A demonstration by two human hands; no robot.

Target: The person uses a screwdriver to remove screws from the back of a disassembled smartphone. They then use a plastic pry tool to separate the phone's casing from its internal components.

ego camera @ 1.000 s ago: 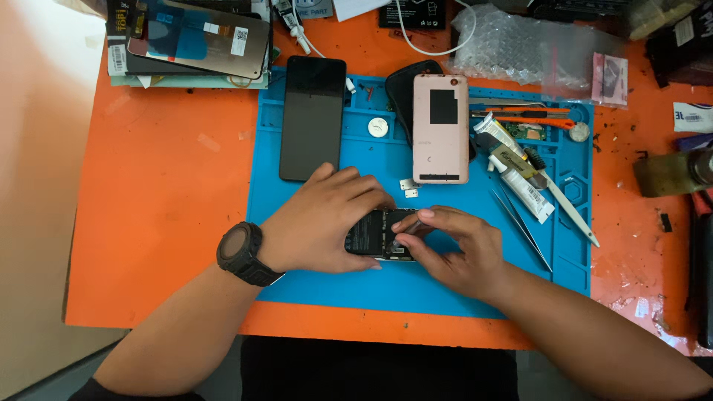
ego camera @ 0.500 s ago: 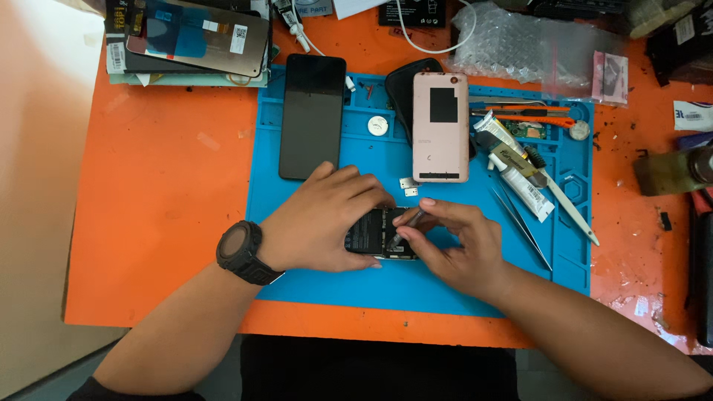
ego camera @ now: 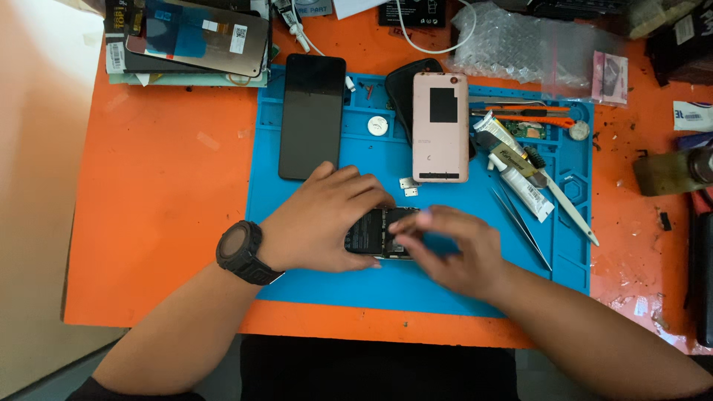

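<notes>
An opened phone point(ego camera: 375, 232) with its dark battery showing lies on the blue work mat point(ego camera: 312, 282). My left hand point(ego camera: 319, 219), with a black watch on the wrist, grips the phone's left end and holds it down. My right hand point(ego camera: 453, 249) covers the phone's right end, its fingertips pinched on the phone body; whether they hold a small part I cannot tell. Most of the phone is hidden under both hands.
On the mat lie a black phone screen point(ego camera: 312, 115), a pink back cover point(ego camera: 440, 126), a glue tube point(ego camera: 516, 174), tweezers point(ego camera: 520, 226), a white pry tool point(ego camera: 572, 212) and small metal bits point(ego camera: 407, 186). Boxes and a screen panel point(ego camera: 197, 33) sit at the back left of the orange table point(ego camera: 163, 193).
My right hand's fingers have slid left over the phone and look blurred with motion. My left hand and the phone have stayed put.
</notes>
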